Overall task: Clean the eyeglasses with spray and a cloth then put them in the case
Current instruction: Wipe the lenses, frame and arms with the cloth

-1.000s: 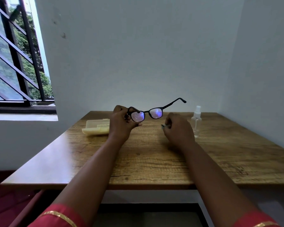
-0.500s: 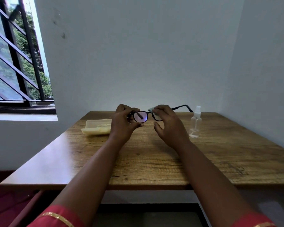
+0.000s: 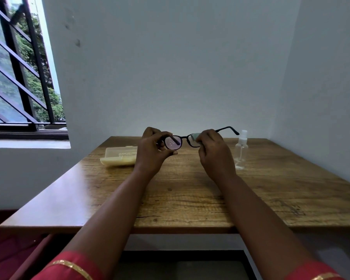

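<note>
Now the left hand [image 3: 152, 152] pinches the eyeglasses [image 3: 182, 140] by one rim above the table [image 3: 190, 199], and the right hand [image 3: 212, 150] presses a small cloth [image 3: 194, 136] on the other lens; too much pressure could twist the thin frame or make it slip from the fingers

A plain room in what looks like a home, set up with a single work surface in a corner.

Bare pale walls [image 3: 170, 67] meet at the corner behind a wood-grain counter [image 3: 190, 199]; a window [image 3: 18, 77] with black diagonal bars at the left looks onto green trees, above a white sill [image 3: 28, 144] and a dark red floor [image 3: 0, 249].
</note>
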